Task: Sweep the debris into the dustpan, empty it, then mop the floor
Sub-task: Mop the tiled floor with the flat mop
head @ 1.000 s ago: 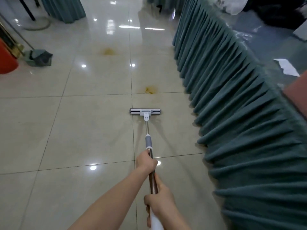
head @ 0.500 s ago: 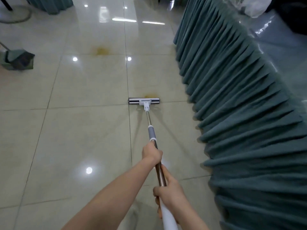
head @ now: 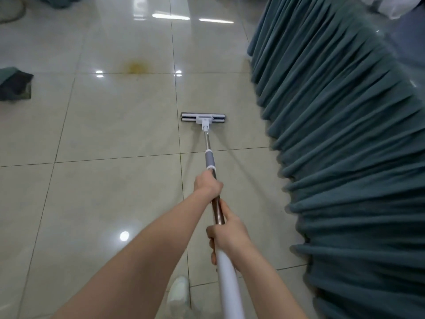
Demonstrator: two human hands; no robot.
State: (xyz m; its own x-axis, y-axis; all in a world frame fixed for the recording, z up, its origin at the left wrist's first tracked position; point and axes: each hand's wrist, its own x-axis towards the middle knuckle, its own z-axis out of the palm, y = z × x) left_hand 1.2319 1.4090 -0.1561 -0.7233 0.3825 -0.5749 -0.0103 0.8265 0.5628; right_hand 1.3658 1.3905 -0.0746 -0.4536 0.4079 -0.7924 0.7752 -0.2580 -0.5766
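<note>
A white shoe (head: pixel 178 293) stands on the floor (head: pixel 103 203) at the bottom edge, just left of the mop (head: pixel 208 143). The mop's pole runs up the middle of the view. Its nearest stretch is white, then coppery metal, then a grey collar, then bare steel down to the head.

The right hand (head: pixel 230 238) is the nearer one. Its fingers are wrapped tight round the pole where white meets copper, thumb laid along the shaft. The left hand (head: pixel 208 184) is clamped round the pole further along, just below the grey collar, its forearm crossing in from the lower left.

The head (head: pixel 203 118) lies flat on a pale glossy tile, just right of a grout line. A pleated teal skirt (head: pixel 345 146) hangs from the table down the right side, near the mop but apart from it.

Beyond the head and to the left, a yellow-brown stain (head: pixel 136 66) marks the floor. The dustpan (head: pixel 13 86) sits at the left edge, partly cut off, well apart from the mop.
</note>
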